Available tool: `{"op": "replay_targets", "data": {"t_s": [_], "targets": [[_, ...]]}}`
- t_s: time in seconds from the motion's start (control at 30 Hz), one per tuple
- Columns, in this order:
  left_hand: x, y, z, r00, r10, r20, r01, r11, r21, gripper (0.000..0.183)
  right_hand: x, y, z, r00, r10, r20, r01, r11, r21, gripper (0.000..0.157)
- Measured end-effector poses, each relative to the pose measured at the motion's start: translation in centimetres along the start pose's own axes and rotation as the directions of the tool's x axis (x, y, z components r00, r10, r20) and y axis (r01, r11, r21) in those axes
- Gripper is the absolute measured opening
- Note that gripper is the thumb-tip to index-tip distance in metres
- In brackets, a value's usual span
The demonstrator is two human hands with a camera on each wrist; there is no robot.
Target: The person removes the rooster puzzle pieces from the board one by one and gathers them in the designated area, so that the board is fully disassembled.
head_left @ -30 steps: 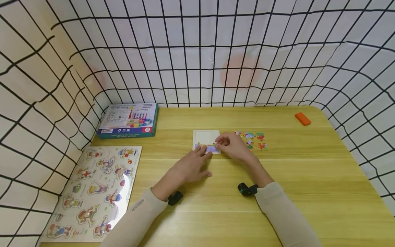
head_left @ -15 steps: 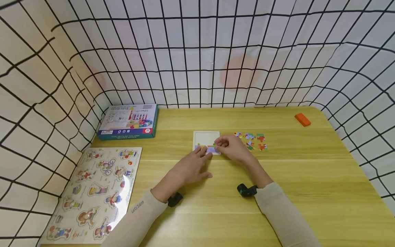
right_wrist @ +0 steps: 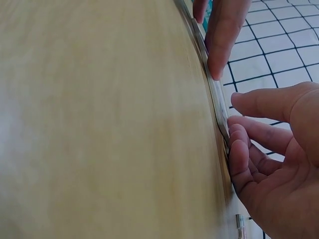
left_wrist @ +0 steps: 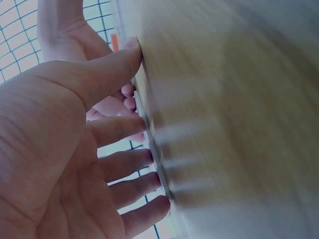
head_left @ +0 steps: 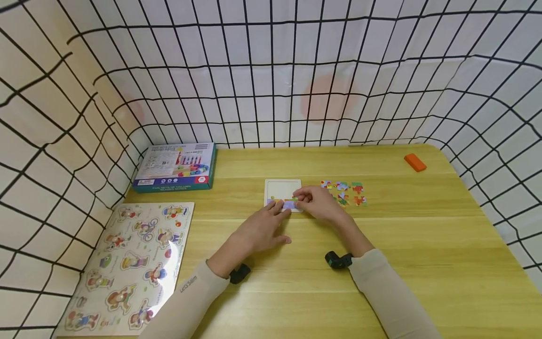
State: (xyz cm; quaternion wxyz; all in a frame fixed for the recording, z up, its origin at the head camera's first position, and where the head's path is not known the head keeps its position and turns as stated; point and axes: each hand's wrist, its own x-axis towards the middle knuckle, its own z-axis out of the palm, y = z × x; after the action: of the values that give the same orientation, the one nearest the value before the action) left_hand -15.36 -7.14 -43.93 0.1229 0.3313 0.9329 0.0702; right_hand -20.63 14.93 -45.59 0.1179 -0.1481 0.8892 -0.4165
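White puzzle tray (head_left: 282,188) at twelve o'clock: I have the left hand (head_left: 260,229), fingers nearly straight, touching its six-o'clock side, probably to steady it. The right hand (head_left: 319,201) curls at its four; whether it pinches anything, I can't tell. Loose pieces (head_left: 342,187) lie at three, presumably for easy reach.

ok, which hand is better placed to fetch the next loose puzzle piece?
Likely right: the right hand is at the right edge of the board, beside the loose pieces; the left hand is farther off, fingers on the near edge.
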Motion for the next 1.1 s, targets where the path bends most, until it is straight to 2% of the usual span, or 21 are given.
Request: {"op": "replay_targets", "data": {"t_s": [0.67, 0.9, 1.1], "targets": [[-0.11, 0.02, 0.04, 1.0, -0.003, -0.004, 0.003, 1.0, 0.016, 0.079, -0.22, -0.17, -0.02, 1.0, 0.0, 0.014, 0.0, 1.0, 0.026, 0.029], [-0.06, 0.06, 0.04, 1.0, -0.001, 0.0, 0.001, 1.0, 0.02, 0.079, -0.29, 0.11, -0.19, 1.0, -0.005, -0.003, 0.005, 1.0, 0.006, 0.029], [-0.05, 0.12, 0.0, 1.0, -0.005, 0.001, 0.005, 1.0, 0.011, 0.079, -0.36, -0.05, -0.33, 1.0, -0.016, -0.002, 0.016, 0.999, 0.037, 0.028]]}}
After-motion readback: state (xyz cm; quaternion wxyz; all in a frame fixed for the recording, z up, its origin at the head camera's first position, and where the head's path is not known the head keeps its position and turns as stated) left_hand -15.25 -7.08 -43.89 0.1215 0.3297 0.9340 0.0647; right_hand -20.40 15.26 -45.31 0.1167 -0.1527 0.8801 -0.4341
